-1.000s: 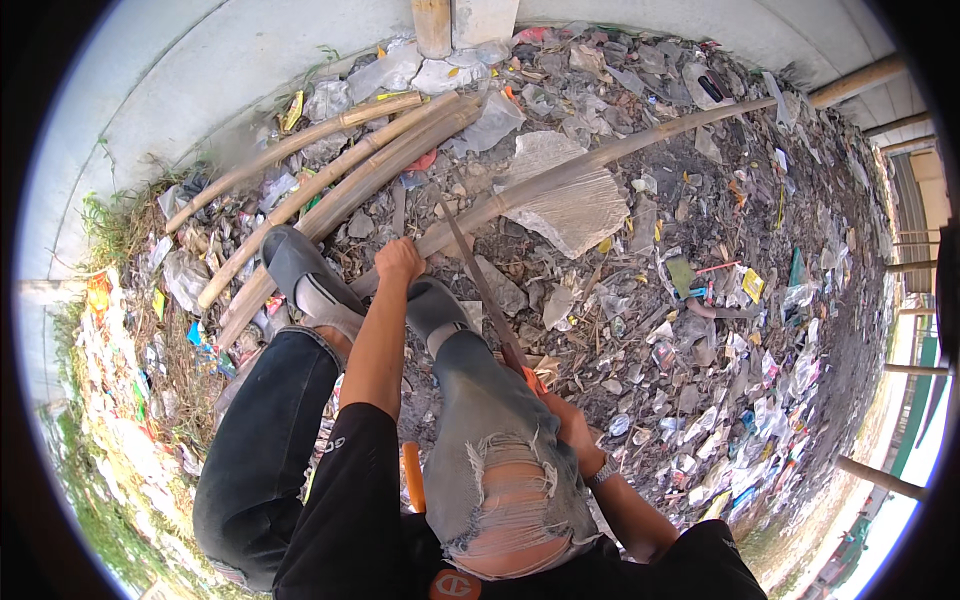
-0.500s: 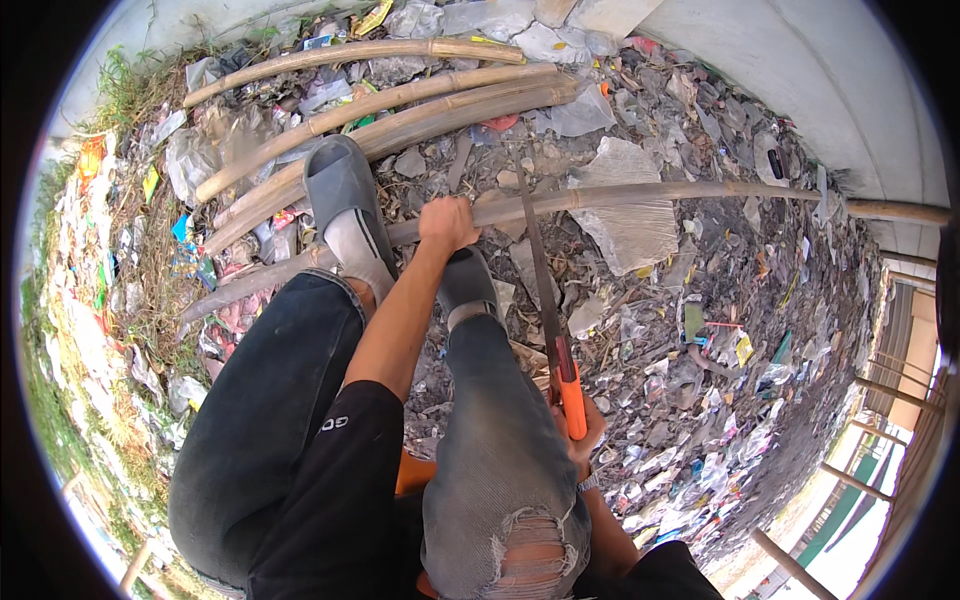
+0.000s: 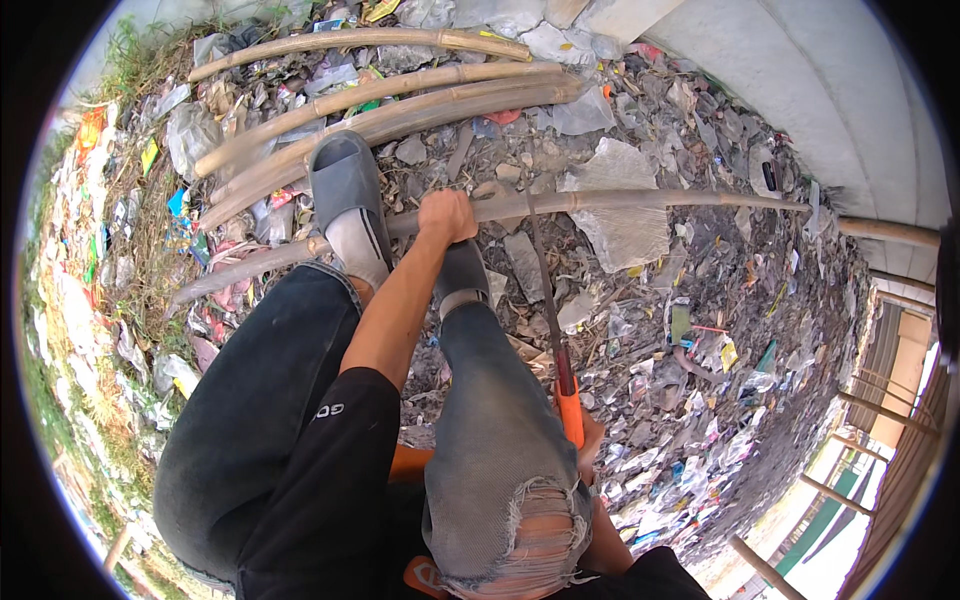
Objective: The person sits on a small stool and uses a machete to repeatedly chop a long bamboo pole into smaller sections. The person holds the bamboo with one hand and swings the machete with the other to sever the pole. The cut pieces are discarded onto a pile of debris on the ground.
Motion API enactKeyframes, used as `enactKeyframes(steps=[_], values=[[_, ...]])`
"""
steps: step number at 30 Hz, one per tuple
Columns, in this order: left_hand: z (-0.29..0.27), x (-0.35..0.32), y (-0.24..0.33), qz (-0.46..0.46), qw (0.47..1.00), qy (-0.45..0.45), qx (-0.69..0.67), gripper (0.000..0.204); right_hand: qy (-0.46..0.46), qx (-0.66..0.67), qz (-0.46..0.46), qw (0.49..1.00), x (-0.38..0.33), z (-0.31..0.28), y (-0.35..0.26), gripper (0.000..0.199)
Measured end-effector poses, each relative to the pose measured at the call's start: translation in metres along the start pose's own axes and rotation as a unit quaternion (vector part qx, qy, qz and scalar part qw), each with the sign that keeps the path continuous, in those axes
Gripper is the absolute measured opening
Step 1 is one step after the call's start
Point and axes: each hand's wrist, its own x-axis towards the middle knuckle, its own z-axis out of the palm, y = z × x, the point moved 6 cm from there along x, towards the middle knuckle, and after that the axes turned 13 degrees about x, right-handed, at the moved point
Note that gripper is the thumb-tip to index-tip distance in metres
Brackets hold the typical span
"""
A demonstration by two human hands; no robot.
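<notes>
My left hand [image 3: 447,214] is closed around a long bamboo pole [image 3: 610,200] that runs across in front of me, between my two slippered feet. In my right hand [image 3: 591,445], partly hidden behind my knee, is the orange handle of a hand saw [image 3: 546,290]. The saw's narrow dark blade reaches away from me, and its far end lies across the pole just right of my left hand. My left slipper [image 3: 347,185] presses on the pole; the right slipper [image 3: 463,275] is on the near side of it.
Several cut bamboo poles [image 3: 390,118] lie side by side at the far left. A flat pale slab [image 3: 620,215] is under the pole's right part. Plastic scraps and rubble cover the ground. A grey wall [image 3: 790,90] stands at the far right, with poles [image 3: 890,232] along the right edge.
The saw has slid toward me along its length, my right hand drawing back behind the knee. My left hand keeps its grip on the pole. The view has shifted slightly.
</notes>
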Motion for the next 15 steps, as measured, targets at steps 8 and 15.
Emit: enactKeyframes(steps=[8, 15], values=[[-0.006, 0.0, 0.001, -0.002, 0.999, -0.038, -0.016, 0.034, -0.02, 0.026, -0.052, 0.998, 0.061, 0.037, -0.001, 0.019], [-0.008, 0.008, -0.003, 0.012, 0.998, -0.057, -0.028, 0.039, -0.006, 0.013, -0.082, 0.997, 0.077, 0.051, 0.002, 0.023]])
